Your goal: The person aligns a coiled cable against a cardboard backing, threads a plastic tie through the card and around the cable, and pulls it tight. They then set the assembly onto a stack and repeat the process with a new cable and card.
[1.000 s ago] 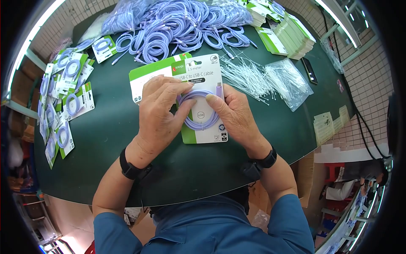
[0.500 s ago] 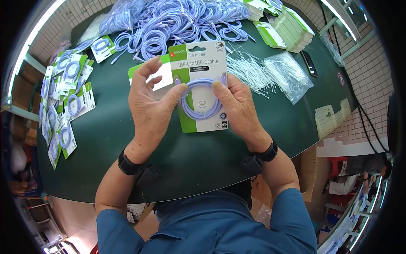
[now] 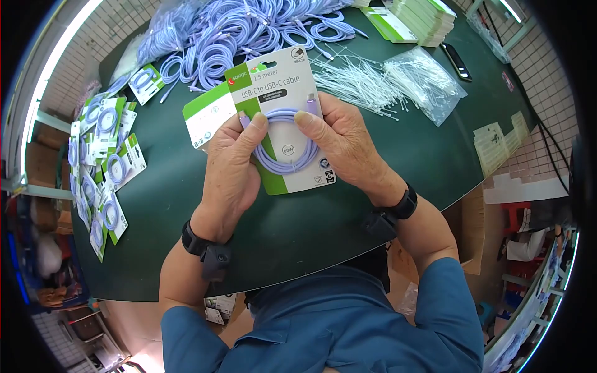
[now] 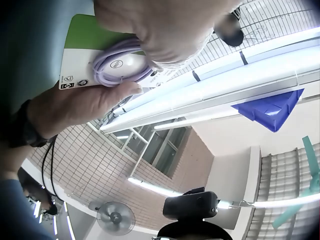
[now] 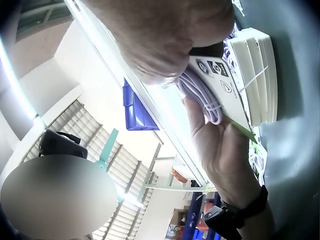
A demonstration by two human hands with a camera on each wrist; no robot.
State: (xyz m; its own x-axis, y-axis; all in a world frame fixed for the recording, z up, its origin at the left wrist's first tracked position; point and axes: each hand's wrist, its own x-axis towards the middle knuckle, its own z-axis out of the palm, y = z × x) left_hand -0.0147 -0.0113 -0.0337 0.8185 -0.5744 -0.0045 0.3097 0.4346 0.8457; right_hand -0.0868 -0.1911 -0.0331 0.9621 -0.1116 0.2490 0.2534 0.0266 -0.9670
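Observation:
Both hands hold up a green-and-white retail card (image 3: 280, 65) printed "USB-C to USB-C cable". A coiled lilac cable (image 3: 286, 166) lies on its front, with a tie visible at the bottom of the coil. My left hand (image 3: 229, 161) grips the left edge, thumb over the coil beside one connector (image 3: 244, 118). On the right side, my right hand (image 3: 345, 143) pinches card and coil, its thumb just below the other connector (image 3: 311, 104). The fingers behind the card are mostly hidden. The right wrist view shows the coil (image 5: 197, 92) against the card from below.
Behind the card lies a pile of cards (image 3: 208, 115). Loose lilac cables (image 3: 217, 59) heap at the back; finished-looking carded cables (image 3: 107, 146) pile at left. White cable ties (image 3: 357, 84), a plastic bag of ties (image 3: 426, 87), a black phone-like object (image 3: 457, 61) and card stacks (image 3: 423, 22) are at right.
My left fingers, raised off the card earlier, have gone behind its left edge, with the thumb on the coil. The card now leans with its top to the left. The right hand keeps its grip.

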